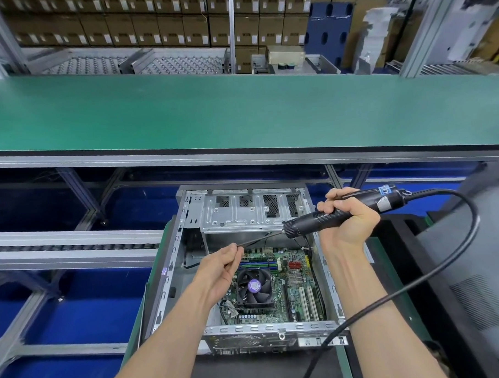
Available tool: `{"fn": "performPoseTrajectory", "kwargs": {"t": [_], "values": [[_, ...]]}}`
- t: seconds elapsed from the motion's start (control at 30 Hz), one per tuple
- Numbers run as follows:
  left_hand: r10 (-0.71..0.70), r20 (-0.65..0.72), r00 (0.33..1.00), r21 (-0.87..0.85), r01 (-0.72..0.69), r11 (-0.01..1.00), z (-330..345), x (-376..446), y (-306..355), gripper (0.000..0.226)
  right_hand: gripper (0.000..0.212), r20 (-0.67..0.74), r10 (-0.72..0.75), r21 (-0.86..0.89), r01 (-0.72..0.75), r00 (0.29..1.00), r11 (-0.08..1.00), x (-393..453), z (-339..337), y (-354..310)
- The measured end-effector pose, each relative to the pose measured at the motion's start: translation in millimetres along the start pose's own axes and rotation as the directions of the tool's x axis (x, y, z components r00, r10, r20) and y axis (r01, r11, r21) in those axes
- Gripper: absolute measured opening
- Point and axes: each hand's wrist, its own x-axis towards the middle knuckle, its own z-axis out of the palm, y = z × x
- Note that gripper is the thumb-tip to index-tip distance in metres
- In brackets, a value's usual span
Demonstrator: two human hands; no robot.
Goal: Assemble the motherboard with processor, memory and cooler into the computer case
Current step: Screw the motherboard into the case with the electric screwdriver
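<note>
My left hand (222, 271) hangs over the case (171, 266), above the cooler (254, 288), its fingers curled in and thumb and forefinger pinching the tip of the driver's bit (259, 240). My right hand (344, 216) is over the case's right wall, clenched around the black body of the driver (343, 209). The driver lies nearly level, its long axis running from upper right down to lower left across the case, bit pointing left toward my left hand. Its cable (435, 272) leaves the rear end, arcs out to the right of the case and drops back past the case's near edge.

The case lies open-side up on a green surface (135, 339). Inside it sits the motherboard (292, 275), flat on the case floor, with the cooler's fan facing up at its left part and memory sticks (260, 264) just beyond the cooler. At the case's far end is the metal drive cage (243, 213).

Beyond the case runs a long green belt (239, 112), and past that, stacked cartons (149, 24).
</note>
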Motion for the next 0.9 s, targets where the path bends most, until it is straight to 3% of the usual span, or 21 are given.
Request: {"fn": "performPoseTrajectory", "kwargs": {"t": [0.27, 0.6, 0.77, 0.9], "values": [[0.022, 0.004, 1.000, 0.027, -0.022, 0.999, 0.2, 0.5, -0.2, 0.027, 0.017, 0.008, -0.013, -0.007, 0.013, 1.000, 1.000, -0.3, -0.7, 1.4], [0.050, 0.016, 0.999, -0.018, -0.049, 0.999, 0.5, -1.7, 1.2, 0.041, 0.020, -0.021, 0.026, 0.037, -0.025, 0.999, 0.999, 1.2, 3.1, 1.6], [0.061, 0.014, 0.998, 0.032, -0.061, 0.998, 4.0, -3.9, -0.4, 0.023, 0.017, -0.037, 0.016, 0.009, -0.016, 0.999, 1.000, -1.4, 5.7, 4.4], [0.068, -0.016, 0.998, -0.022, -0.069, 0.997, 5.1, -4.3, 0.2, 0.023, 0.026, -0.070, 0.038, 0.056, -0.034, 0.997, 0.998, -2.9, 4.2, 9.4]]}}
